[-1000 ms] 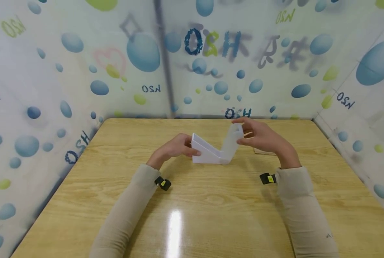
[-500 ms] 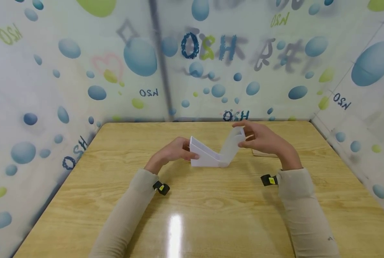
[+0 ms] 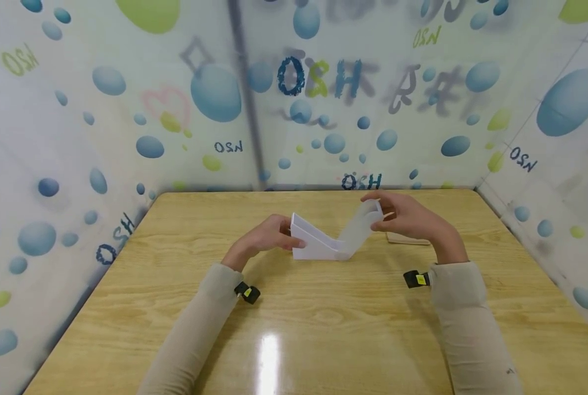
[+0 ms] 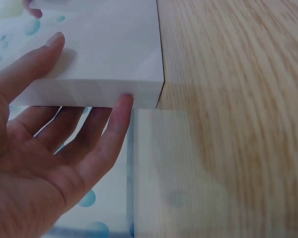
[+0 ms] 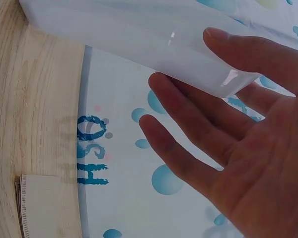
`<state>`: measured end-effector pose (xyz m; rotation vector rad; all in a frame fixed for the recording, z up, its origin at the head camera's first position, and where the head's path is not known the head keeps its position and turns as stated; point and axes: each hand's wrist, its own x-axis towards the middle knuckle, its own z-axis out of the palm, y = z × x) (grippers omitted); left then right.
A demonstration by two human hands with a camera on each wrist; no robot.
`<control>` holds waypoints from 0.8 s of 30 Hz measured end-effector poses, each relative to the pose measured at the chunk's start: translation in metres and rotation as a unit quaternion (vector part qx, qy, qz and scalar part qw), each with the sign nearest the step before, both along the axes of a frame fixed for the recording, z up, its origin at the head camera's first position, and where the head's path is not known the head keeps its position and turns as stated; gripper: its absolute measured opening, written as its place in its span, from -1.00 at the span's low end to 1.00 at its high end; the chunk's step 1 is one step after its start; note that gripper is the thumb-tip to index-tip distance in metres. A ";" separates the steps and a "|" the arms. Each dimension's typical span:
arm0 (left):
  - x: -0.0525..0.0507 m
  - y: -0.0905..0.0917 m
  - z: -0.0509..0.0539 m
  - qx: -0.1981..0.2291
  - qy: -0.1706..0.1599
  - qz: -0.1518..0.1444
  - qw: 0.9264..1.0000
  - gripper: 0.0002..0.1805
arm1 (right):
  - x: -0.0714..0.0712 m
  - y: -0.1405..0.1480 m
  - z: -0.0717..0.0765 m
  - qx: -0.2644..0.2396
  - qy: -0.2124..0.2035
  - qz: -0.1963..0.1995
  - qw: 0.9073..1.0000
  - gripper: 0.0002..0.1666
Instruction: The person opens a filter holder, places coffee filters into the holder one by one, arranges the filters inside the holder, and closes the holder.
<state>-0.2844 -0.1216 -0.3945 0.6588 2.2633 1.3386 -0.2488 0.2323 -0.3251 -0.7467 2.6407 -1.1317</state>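
A white box (image 3: 315,248) with a slanted top stands on the wooden table, its tall end to the left. A translucent cover (image 3: 357,233), joined at the box's low right end, is swung up and leans to the right. My left hand (image 3: 268,235) grips the tall end; in the left wrist view its thumb lies on one face and the fingers reach the other side. My right hand (image 3: 409,218) pinches the raised end of the cover between thumb and fingers. The right wrist view shows the cover (image 5: 139,42) close up, the lower fingers spread away from it.
A flat, pale, thin item with a ridged edge (image 5: 42,206) lies on the table behind the right hand. Bubble-patterned wall sheeting (image 3: 323,120) rises along the table's back and sides. Light reflects off the table's front (image 3: 269,362).
My right hand has moved slightly to the right, and the cover leans further that way, opening wider from the box. The left hand keeps its hold. The head view has shifted a little.
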 end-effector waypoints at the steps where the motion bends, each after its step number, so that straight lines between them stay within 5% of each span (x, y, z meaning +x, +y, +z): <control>1: 0.000 0.000 0.000 0.001 -0.001 0.000 1.000 -0.63 | 0.000 0.001 -0.001 0.000 -0.001 0.001 1.000 -0.34; 24: 0.000 0.000 -0.002 0.003 -0.004 0.006 1.000 -0.65 | -0.001 0.017 -0.003 0.032 -0.017 -0.004 0.999 -0.35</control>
